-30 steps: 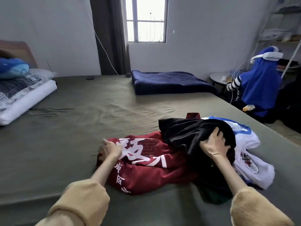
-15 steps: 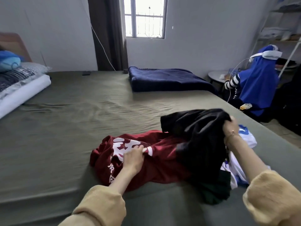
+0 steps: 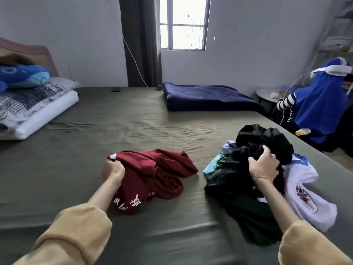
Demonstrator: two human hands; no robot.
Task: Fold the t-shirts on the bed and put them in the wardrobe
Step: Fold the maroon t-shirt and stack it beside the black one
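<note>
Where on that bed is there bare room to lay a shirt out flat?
The widest bare sheet lies between the pillows, the navy blanket and the red t-shirt. A narrow strip separates red from the clothes pile. The right edge is crowded.

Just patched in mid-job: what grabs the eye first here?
The dark red t-shirt, crumpled mid-bed, gripped by the left hand. To its right, the right hand clutches a black garment atop a heap with a white t-shirt. A folded navy blanket lies at the far edge.
</note>
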